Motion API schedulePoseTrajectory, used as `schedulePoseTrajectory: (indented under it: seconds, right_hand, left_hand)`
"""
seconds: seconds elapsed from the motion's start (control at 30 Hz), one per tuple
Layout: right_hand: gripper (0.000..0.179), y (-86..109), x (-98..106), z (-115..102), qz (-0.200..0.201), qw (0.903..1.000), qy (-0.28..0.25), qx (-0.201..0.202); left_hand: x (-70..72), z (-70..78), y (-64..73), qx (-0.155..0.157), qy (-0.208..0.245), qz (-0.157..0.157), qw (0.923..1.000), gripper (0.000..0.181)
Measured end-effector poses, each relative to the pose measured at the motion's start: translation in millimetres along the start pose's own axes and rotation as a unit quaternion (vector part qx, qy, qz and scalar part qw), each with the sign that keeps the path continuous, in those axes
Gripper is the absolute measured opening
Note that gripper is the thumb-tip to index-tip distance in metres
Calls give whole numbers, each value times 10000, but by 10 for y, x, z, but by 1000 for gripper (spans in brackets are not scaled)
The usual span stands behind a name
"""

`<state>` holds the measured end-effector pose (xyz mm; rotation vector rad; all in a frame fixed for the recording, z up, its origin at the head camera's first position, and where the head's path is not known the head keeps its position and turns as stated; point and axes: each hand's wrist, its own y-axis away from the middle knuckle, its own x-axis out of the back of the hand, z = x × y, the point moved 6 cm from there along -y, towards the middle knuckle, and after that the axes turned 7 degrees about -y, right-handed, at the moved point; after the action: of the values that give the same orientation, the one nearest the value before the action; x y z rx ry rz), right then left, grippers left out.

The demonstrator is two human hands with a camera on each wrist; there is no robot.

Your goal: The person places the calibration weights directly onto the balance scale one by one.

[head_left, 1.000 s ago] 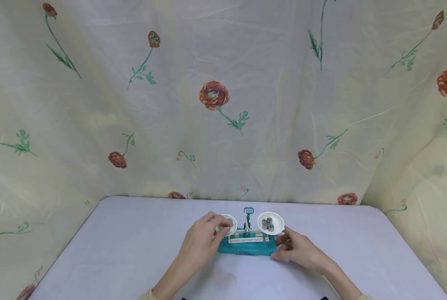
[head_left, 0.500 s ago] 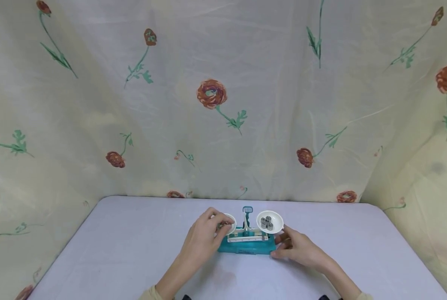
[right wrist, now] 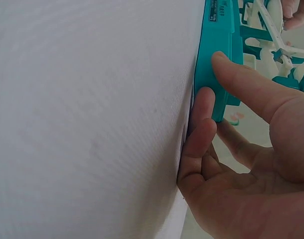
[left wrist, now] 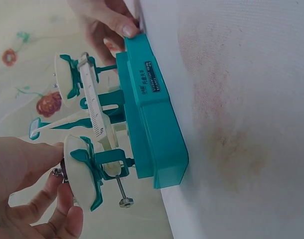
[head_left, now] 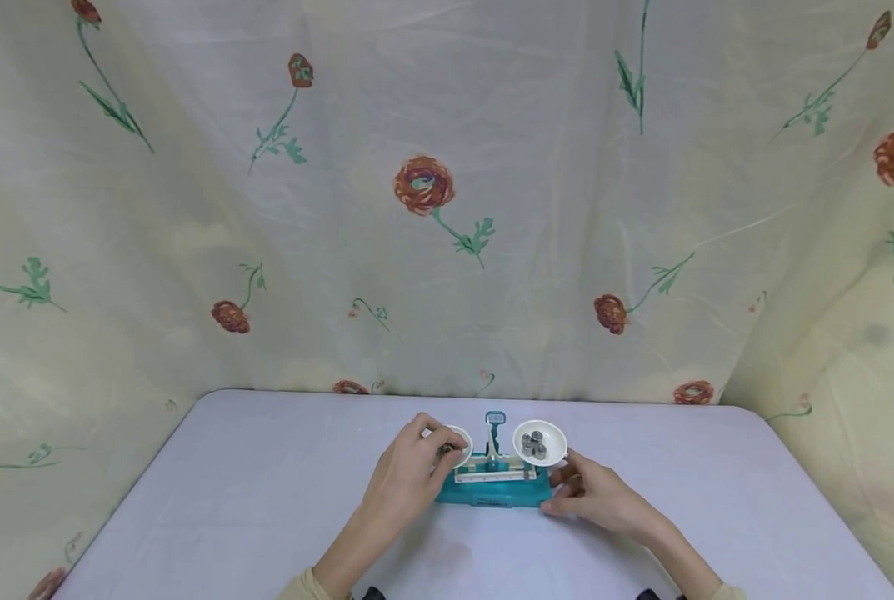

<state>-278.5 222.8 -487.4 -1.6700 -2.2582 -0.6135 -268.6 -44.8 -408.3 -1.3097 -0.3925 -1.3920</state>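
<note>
A teal and white balance scale point(head_left: 493, 495) stands on the table, its beam across the front. My left hand point(head_left: 404, 468) is over the left pan point(left wrist: 79, 179), thumb and forefinger pinching a small metal weight point(left wrist: 64, 171) at the pan's upper face. That hand hides much of the pan in the head view. Several metal weights point(head_left: 534, 446) sit in the white right pan point(head_left: 555, 437). At the right end of the base, my right hand point(head_left: 596, 497) grips the scale, its thumb point(right wrist: 227, 67) on the front face and its other fingers curled around the end.
The scale rests on a pale cloth-covered table point(head_left: 252, 500). Behind the table hangs a flowered curtain point(head_left: 514, 317), which also runs along both sides. A screw with a knurled nut point(left wrist: 126, 202) sticks out from the beam's left end.
The head view has shifted slightly. My left fingers have moved a little at the left pan, while my right hand keeps its grip on the base.
</note>
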Motion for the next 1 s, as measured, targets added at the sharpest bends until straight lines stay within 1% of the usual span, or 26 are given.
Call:
schedulePoseTrajectory:
  seconds: [0.23,0.5,0.63,0.87,1.0]
  right_hand:
    - [77,-3,7,-14,5,10000,0,49]
    - [80,-3,8,-15,-45,9999,1,107]
    - [79,-7,5,-9,-96,9998,22,169]
    - [79,-14,7,7,-19,10000,2,72]
    - [81,-10,-1,14,-19,10000,-18,4]
  left_hand:
    - [0,-1,-3,-1,-37,6,10000,6]
    - [12,-2,12,-6,-28,21,10000,7]
    - [41,-24,42,39,-31,102,9999,7]
    - [100,-112,107,322,237,189,9990,13]
    - [114,-157,139,434,317,229,9983,15]
